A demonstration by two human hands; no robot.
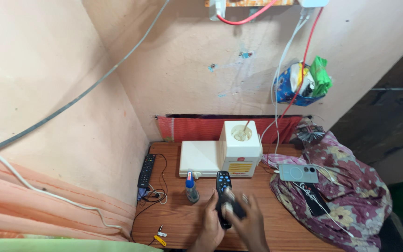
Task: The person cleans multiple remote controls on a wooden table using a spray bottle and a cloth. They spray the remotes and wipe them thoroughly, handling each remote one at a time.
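I've got the black remote gripped from underneath in my left hand near the front edge of the table, buttons up so my right hand, blurry but fingers curled over it, can get at its lower half.

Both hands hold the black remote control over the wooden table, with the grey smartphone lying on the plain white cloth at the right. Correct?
Not quite: in the head view the grey smartphone lies on a maroon floral cloth, not plain white. Both the left hand and right hand do hold the black remote control over the wooden table.
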